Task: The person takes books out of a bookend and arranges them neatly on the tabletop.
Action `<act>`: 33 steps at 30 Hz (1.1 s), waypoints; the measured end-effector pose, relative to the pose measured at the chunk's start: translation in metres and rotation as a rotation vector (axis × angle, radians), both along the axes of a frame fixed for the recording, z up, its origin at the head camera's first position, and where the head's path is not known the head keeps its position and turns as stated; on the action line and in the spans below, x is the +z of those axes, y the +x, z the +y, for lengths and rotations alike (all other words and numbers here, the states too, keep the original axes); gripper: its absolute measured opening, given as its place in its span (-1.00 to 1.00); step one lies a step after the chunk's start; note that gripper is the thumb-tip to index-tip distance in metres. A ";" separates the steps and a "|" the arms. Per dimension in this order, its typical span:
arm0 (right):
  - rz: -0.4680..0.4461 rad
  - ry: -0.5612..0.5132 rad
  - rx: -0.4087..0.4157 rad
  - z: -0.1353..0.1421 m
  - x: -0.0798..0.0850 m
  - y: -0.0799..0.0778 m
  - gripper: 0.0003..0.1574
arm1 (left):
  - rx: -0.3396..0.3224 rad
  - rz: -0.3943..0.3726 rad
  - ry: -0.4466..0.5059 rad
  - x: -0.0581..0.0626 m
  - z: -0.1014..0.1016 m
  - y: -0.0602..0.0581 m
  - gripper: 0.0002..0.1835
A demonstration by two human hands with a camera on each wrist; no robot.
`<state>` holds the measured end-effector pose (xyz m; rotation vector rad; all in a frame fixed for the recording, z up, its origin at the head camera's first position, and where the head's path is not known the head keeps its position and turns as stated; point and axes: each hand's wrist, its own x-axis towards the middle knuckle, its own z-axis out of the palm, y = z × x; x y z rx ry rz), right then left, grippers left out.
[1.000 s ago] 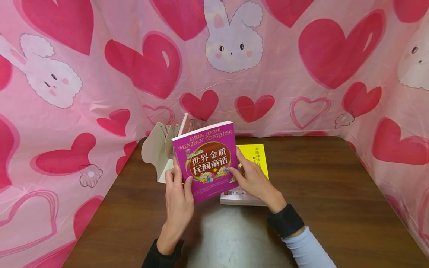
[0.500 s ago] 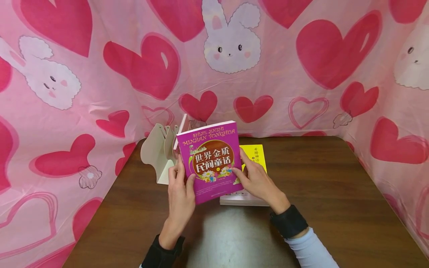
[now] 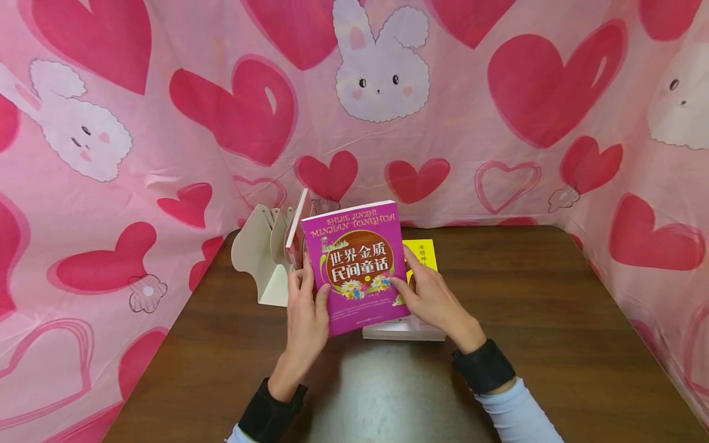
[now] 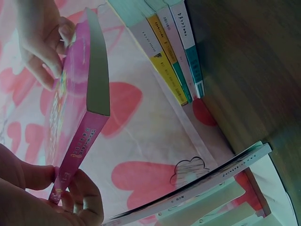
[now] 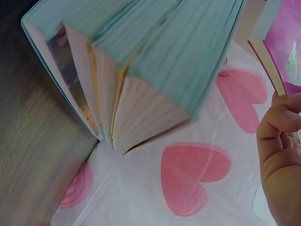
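A purple paperback book (image 3: 360, 264) with white Chinese characters and daisies on its cover is held up over the table, its cover facing me and slightly tilted. My left hand (image 3: 306, 332) grips its left edge near the spine, thumb on the front. On the opposite edge my right hand (image 3: 440, 307) pinches it, thumb on the cover and fingers behind. The left wrist view shows the book's spine (image 4: 80, 146) between thumb and fingers. Behind the book, partly hidden, lies a stack of books with a yellow cover (image 3: 423, 255) on top.
A cream bookend rack (image 3: 257, 252) stands at the back left of the wooden table (image 3: 526, 320), with a thin book (image 3: 296, 227) leaning upright in it. Several books make up the stack (image 4: 167, 52). A pink heart-and-rabbit cloth (image 3: 460, 80) encloses the table's back and sides.
Both hands have drifted a little to the right with the purple book, uncovering more of the rack and its standing book. The grip stays the same.
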<state>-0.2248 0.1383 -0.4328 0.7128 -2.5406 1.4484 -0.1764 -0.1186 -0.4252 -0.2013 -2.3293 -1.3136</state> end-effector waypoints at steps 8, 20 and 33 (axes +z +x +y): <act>-0.024 0.014 -0.028 0.002 0.000 0.000 0.04 | -0.026 -0.039 -0.003 0.001 0.001 -0.004 -0.13; -0.083 0.030 -0.054 0.007 -0.001 -0.002 0.05 | -0.080 -0.123 -0.038 0.003 0.003 -0.013 -0.07; -0.046 0.053 -0.070 0.014 -0.002 -0.008 0.01 | -0.100 -0.126 -0.065 0.002 0.010 -0.024 -0.15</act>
